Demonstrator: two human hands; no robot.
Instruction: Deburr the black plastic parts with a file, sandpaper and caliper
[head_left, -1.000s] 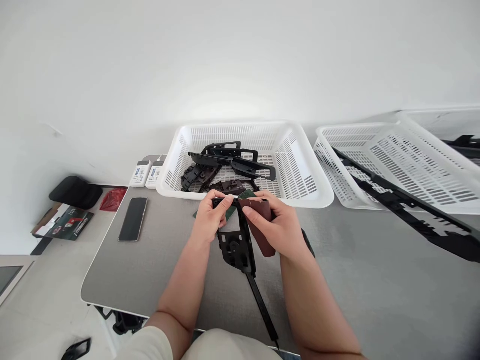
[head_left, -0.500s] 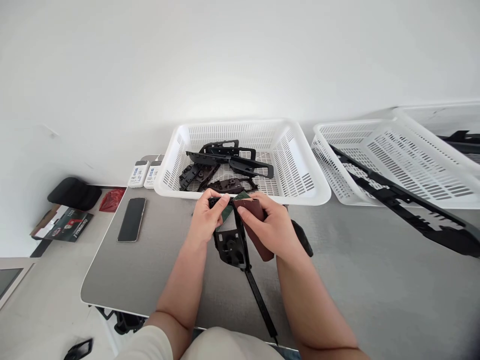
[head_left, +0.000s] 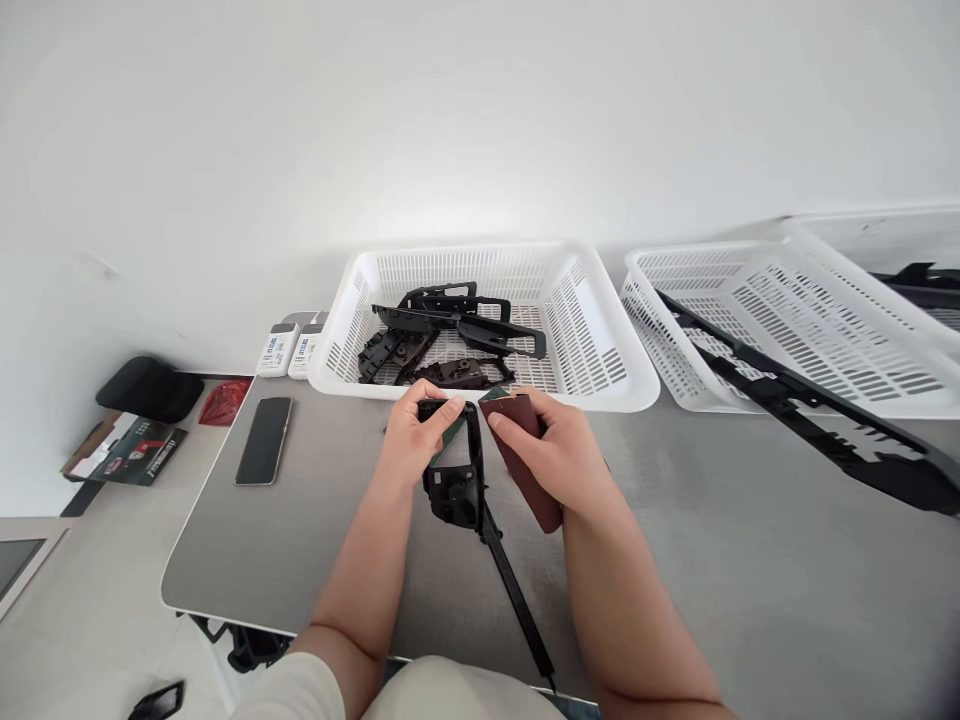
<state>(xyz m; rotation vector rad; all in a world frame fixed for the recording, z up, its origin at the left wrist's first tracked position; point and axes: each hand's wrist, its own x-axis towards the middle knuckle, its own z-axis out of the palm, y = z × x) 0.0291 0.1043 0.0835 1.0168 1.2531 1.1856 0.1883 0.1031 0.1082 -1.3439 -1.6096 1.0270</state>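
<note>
The right hand (head_left: 562, 460), fingers curled closed on a folded reddish-brown sandpaper sheet (head_left: 525, 470), has drawn it aside from the long black plastic moulding (head_left: 450, 497) that the left hand (head_left: 411, 442) pinches firmly at its top edge.

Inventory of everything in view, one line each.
slotted plastic baskets: 3, white, centre and right
small plastic parts: several, black, in centre basket
long plastic part: 1, black, lying on right basket
plastic bracket: 1, black, on table under left hand
brown sandpaper sheet: 1, brown, in right hand
green sheet: 1, green, at left hand
phone: 1, black, table left
white devices: 2, white, table back-left
bag: 1, red, floor left
pouch: 1, black, floor left
table: 1, grey, centre
left hand: on bracket
right hand: on sandpaper
</note>
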